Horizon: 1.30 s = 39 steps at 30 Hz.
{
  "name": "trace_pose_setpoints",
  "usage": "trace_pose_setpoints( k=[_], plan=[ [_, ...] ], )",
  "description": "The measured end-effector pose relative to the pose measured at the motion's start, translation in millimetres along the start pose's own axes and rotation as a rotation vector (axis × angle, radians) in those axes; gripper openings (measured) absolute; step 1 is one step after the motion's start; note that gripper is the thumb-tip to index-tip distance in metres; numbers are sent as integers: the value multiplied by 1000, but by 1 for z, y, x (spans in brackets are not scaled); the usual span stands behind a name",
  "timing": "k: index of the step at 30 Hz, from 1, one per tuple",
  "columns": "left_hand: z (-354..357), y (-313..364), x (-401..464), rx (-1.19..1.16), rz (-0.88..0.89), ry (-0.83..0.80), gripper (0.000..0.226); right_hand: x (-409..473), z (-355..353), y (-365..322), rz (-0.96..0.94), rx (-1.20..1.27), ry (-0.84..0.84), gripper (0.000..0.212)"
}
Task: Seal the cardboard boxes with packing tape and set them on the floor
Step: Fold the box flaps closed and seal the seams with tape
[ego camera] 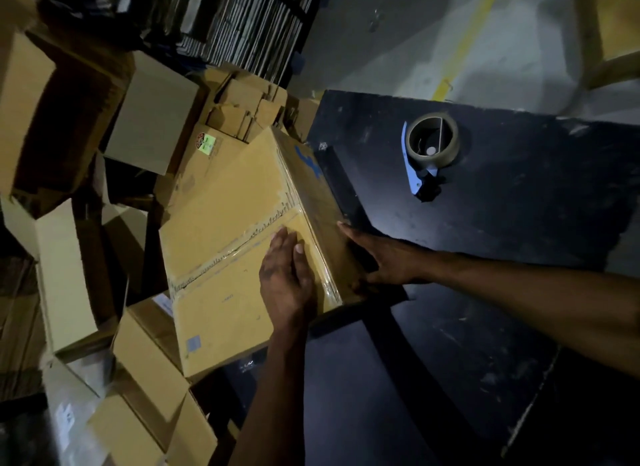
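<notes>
A large brown cardboard box [225, 223] sits tilted over the left edge of the black table [485, 257], with a strip of clear tape running across its top seam. My left hand [287, 278] lies flat on the box top near its right edge, fingers straight. My right hand [384, 257] presses with straight fingers against the box's right side wall. A tape dispenser [429, 150] with a brown roll and blue handle rests on the table, well beyond both hands.
Several cardboard boxes [152, 112] are piled on the floor to the left and below the held box. Stacked flat cartons [249, 25] stand at the back. Grey floor with a yellow line [471, 32] lies beyond the table.
</notes>
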<state>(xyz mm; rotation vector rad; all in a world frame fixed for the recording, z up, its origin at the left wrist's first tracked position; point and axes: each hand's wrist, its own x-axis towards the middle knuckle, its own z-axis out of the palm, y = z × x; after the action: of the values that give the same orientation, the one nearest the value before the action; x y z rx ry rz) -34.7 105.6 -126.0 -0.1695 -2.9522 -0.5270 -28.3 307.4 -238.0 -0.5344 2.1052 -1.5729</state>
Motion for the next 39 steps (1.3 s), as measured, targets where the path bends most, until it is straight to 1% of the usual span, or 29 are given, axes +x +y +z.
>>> trace_pose_setpoints(
  k=[2, 4, 7, 8, 10, 13, 15, 18, 21, 23, 25, 27, 29, 30, 32, 33, 34, 36, 37, 39],
  plan=[
    [-10, 4, -14, -92, -12, -59, 40, 0, -2, -9, -6, 15, 33, 116],
    [-22, 4, -34, -139, 29, -186, 51, 4, 0, -25, -45, 38, 47, 117],
    [-36, -6, -55, 14, 221, -391, 85, 2, 1, -26, -54, 3, 34, 113],
    [-39, -8, -57, 75, 253, -438, 95, -1, -1, -20, -34, 1, 34, 109],
    [-42, -3, -52, 191, 240, -452, 102, -9, -4, -4, 19, -2, 15, 100],
    [-40, 22, -44, 323, 69, -454, 99, -15, -4, 8, 122, -40, -4, 100],
    [-35, 36, -45, 350, -56, -426, 99, -15, -4, 7, 156, -52, -17, 102],
    [-29, 44, -50, 315, -169, -348, 97, -14, -2, 9, 191, -57, -81, 110],
    [-23, 45, -54, 254, -270, -297, 96, -12, 5, 11, 146, -63, -98, 120],
    [-19, 47, -56, 211, -302, -252, 97, -13, 10, 11, 122, -56, -68, 118],
    [-15, 48, -56, 153, -336, -188, 95, -13, 13, 10, 117, -8, -21, 107],
    [-11, 51, -59, 122, -315, -125, 86, -12, 14, 6, 125, 30, 21, 96],
    [-7, 51, -63, 207, -196, -58, 78, -12, 19, 4, 136, -19, 69, 89],
    [-5, 48, -64, 238, -165, -55, 77, -12, 22, 2, 131, -60, 95, 91],
    [-9, 43, -62, 224, -223, -115, 71, -11, 31, 3, 135, -135, 125, 99],
    [-13, 40, -61, 180, -246, -140, 66, -10, 35, 5, 137, -160, 130, 104],
    [-16, 34, -61, 118, -232, -143, 60, -9, 38, 8, 138, -170, 136, 107],
    [-23, 22, -62, 8, -132, -177, 55, -8, 38, 12, 134, -160, 150, 101],
    [-24, 16, -64, -19, -74, -207, 56, -8, 38, 15, 122, -160, 152, 97],
    [-25, 5, -69, -29, 15, -264, 70, -8, 41, 19, 81, -184, 139, 98]
  ],
)
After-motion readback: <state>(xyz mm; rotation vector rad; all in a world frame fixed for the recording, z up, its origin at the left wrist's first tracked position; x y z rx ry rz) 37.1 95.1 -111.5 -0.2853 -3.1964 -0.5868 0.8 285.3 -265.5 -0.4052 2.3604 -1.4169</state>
